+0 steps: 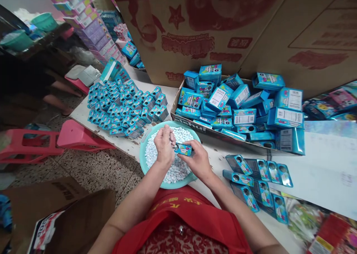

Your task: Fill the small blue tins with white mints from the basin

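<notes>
A light turquoise basin [143, 155] full of small pale candies [174, 172] sits at the table edge in front of me. Over it, my right hand [199, 159] grips a small blue candy box [183, 149] lying on its side, its printed face up. My left hand [165, 144] is curled closed beside the box's end, with a few pale candies showing at its fingers. Left of the basin, many blue boxes with round dark holes [125, 105] stand packed together. To the right, several similar boxes [262, 187] stand in a loose group.
A carton tray [195, 126] behind the basin is heaped with blue boxes. Large cardboard cartons [267, 42] wall off the back. Pink stools [80, 135] and an open carton [61, 209] stand at left. Another person's legs [55, 92] show at far left.
</notes>
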`<action>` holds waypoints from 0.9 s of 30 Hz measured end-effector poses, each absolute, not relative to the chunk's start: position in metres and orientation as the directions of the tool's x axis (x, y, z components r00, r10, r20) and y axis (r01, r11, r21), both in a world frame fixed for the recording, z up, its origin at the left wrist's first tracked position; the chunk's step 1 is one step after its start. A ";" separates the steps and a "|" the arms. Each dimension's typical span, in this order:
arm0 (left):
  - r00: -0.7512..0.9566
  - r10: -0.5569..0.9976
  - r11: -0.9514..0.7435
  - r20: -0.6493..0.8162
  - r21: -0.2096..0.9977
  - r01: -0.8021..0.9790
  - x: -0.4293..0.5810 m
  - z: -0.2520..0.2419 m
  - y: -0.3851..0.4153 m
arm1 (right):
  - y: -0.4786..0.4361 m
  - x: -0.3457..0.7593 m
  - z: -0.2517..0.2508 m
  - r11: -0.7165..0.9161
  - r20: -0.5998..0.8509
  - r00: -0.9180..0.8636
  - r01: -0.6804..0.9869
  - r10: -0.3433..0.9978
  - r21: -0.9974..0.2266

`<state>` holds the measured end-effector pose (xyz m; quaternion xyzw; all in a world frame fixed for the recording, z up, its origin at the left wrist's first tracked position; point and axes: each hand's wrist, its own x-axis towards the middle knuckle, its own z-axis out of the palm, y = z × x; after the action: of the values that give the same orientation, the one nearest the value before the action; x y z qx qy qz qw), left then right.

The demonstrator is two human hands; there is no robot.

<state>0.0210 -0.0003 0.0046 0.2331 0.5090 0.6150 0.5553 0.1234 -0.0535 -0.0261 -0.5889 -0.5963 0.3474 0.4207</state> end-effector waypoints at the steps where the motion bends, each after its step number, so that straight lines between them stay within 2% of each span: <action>1: -0.266 0.921 0.141 -0.284 0.881 -0.453 0.021 0.006 0.001 | -0.054 0.125 -0.026 0.044 0.070 0.057 0.368 0.996 -0.929; 4: -0.244 0.930 0.142 -0.276 0.879 -0.455 0.013 0.007 0.006 | -0.062 0.138 -0.022 -0.030 -0.020 0.050 0.211 0.999 -0.977; 6: -0.250 0.935 0.149 -0.250 0.919 -0.364 0.001 -0.001 0.010 | -0.070 0.153 -0.019 -0.063 -0.057 0.043 0.139 0.997 -0.988; 8: -0.227 0.949 0.202 -0.218 0.975 -0.093 -0.015 -0.020 0.014 | -0.081 0.171 -0.018 -0.074 -0.063 0.083 0.130 0.995 -0.989; 9: -0.200 0.959 0.229 -0.201 0.965 0.125 -0.023 -0.032 0.016 | -0.086 0.181 -0.019 -0.081 -0.063 0.123 0.144 0.990 -0.986; 11: -0.051 0.974 0.208 -0.220 0.786 0.583 -0.036 -0.058 0.016 | -0.096 0.199 -0.024 -0.132 -0.086 0.239 0.183 0.967 -0.974; 12: 0.005 0.971 0.158 -0.238 0.663 0.731 -0.040 -0.070 0.016 | -0.100 0.208 -0.028 -0.173 -0.106 0.306 0.203 0.946 -0.964; 14: 0.078 0.958 0.054 -0.276 0.439 0.897 -0.041 -0.088 0.013 | -0.105 0.222 -0.041 -0.248 -0.121 0.422 0.260 0.898 -0.933; 16: 0.095 0.945 -0.001 -0.312 0.286 0.958 -0.034 -0.098 0.011 | -0.105 0.233 -0.058 -0.284 -0.085 0.472 0.368 0.878 -0.885; 18: 0.088 0.926 -0.010 -0.367 0.208 0.978 -0.027 -0.101 0.011 | -0.103 0.239 -0.078 -0.275 -0.019 0.458 0.501 0.889 -0.821; 21: 0.096 0.889 -0.008 -0.447 0.196 0.981 -0.020 -0.099 0.012 | -0.104 0.243 -0.103 -0.236 0.051 0.379 0.670 0.924 -0.704; 24: 0.091 0.864 0.009 -0.496 0.195 0.981 -0.019 -0.099 0.013 | -0.109 0.244 -0.105 -0.189 0.123 0.321 0.782 0.939 -0.594; 27: 0.070 0.831 0.067 -0.551 0.225 0.972 -0.016 -0.101 0.012 | -0.095 0.246 -0.080 -0.141 0.222 0.327 0.796 0.918 -0.589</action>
<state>-0.0164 0.0120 -0.1014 0.6722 0.6708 -0.1219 0.2888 0.2457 -0.0946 -0.0798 -0.7493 -0.5719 0.0958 0.3197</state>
